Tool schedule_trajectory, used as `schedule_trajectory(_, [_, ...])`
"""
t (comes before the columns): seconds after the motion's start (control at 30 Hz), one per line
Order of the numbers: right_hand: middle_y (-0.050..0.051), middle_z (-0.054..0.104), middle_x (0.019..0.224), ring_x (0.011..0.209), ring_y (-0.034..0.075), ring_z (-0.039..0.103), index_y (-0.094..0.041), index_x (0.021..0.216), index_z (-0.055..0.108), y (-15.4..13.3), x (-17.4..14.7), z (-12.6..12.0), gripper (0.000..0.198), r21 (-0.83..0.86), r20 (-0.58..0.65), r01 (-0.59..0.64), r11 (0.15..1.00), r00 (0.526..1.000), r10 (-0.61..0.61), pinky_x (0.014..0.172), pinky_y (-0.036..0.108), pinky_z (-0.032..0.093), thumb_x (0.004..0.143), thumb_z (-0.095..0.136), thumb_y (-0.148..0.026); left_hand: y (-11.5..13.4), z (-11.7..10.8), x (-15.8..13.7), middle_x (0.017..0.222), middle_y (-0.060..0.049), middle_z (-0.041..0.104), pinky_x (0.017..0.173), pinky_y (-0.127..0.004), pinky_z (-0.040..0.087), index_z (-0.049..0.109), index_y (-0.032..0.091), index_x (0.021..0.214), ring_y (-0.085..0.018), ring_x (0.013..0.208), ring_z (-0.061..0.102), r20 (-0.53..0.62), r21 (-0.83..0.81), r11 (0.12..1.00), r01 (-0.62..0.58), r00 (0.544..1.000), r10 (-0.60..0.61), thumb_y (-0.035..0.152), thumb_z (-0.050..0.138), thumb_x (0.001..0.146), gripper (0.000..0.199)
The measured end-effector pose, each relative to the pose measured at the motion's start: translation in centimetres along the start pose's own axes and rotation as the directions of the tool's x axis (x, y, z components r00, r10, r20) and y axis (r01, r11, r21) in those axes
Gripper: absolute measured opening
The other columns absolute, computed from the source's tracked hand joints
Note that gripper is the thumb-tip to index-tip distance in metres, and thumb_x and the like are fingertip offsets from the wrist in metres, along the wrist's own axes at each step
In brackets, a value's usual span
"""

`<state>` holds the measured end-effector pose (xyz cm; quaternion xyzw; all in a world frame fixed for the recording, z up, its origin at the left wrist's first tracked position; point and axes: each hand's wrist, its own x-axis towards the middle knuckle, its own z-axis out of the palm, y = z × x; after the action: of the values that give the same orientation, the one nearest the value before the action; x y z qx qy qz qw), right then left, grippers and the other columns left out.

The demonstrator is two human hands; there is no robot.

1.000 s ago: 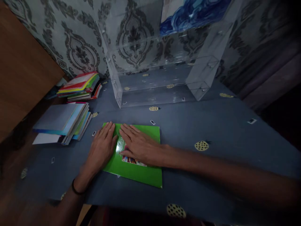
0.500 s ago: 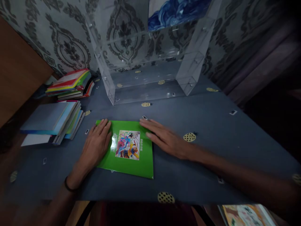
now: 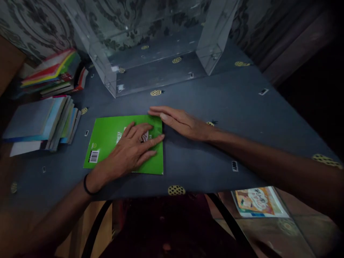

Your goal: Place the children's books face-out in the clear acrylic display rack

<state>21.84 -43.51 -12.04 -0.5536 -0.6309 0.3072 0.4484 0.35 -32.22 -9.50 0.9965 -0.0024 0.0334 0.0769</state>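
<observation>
A green book [image 3: 106, 134] lies flat on the table, back cover up, with a barcode at its lower left corner. My left hand [image 3: 134, 147] rests on the cover with its fingers spread, hiding most of the printed picture. At the book's upper right corner is my right hand [image 3: 182, 123]. Its fingers are stretched out, with the fingertips over the corner and the palm turned inward. Neither hand grips anything. A dark band circles my left wrist.
Two stacks of books, a near stack [image 3: 32, 120] and a far stack [image 3: 53, 73], stand at the left. Behind the green book is a clear acrylic rack [image 3: 104, 73] against the patterned wall. More books [image 3: 255, 202] lie below the table's front edge at the right.
My left hand has moved right, from the book's left edge onto the middle of its cover. The right hand stays at the upper right corner. The view has tilted down.
</observation>
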Motion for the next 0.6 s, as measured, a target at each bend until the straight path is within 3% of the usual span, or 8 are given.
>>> schedule_trajectory(0.27, [0.006, 0.054, 0.152, 0.140, 0.024, 0.050, -0.021, 0.148, 0.049, 0.2, -0.1, 0.5, 0.051, -0.142, -0.002, 0.039, 0.989, 0.999, -0.040, 0.119, 0.049, 0.037, 0.106, 0.035, -0.047, 3.0, -0.4, -4.2, 0.150, -0.009, 0.050, 0.122, -0.056, 0.030, 0.048, 0.035, 0.148, -0.028, 0.142, 0.043, 0.052, 0.009, 0.990, -0.138, 0.989, 0.137, 0.034, 0.056, 0.100, 0.049])
schedule_trajectory(0.37, [0.006, 0.053, 0.153, 0.141, 0.025, 0.048, -0.023, 0.149, 0.048, 0.2, -0.3, 0.8, 0.051, -0.196, 0.005, 0.035, 0.980, 0.999, -0.034, 0.120, 0.051, 0.036, 0.106, 0.036, -0.046, 2.5, -0.1, -5.1, 0.150, -0.009, 0.051, 0.124, -0.056, 0.027, 0.044, 0.033, 0.150, -0.028, 0.144, 0.043, 0.048, 0.117, 0.988, -0.104, 0.994, 0.099, 0.034, 0.058, 0.099, 0.053])
schedule_trajectory(0.5, [0.007, 0.054, 0.152, 0.144, 0.025, 0.045, -0.023, 0.148, 0.050, 0.4, -0.3, 1.1, 0.050, -0.228, 0.011, 0.052, 0.972, 0.999, -0.051, 0.121, 0.054, 0.034, 0.105, 0.037, -0.045, 1.7, 0.5, -6.1, 0.151, -0.016, 0.051, 0.120, -0.059, 0.032, 0.042, 0.021, 0.151, -0.037, 0.146, 0.040, 0.041, 0.313, 0.950, -0.020, 0.999, 0.007, 0.052, 0.057, 0.096, 0.065])
schedule_trajectory(0.6, [0.006, 0.054, 0.151, 0.144, 0.025, 0.045, -0.025, 0.147, 0.051, 0.5, -0.3, 1.1, 0.049, -0.234, 0.015, 0.058, 0.970, 0.998, -0.056, 0.121, 0.056, 0.035, 0.105, 0.037, -0.046, 1.7, 0.8, -6.7, 0.154, -0.019, 0.048, 0.120, -0.057, 0.034, 0.038, 0.018, 0.153, -0.039, 0.148, 0.037, 0.041, 0.413, 0.909, -0.059, 0.998, 0.047, 0.049, 0.053, 0.099, 0.064])
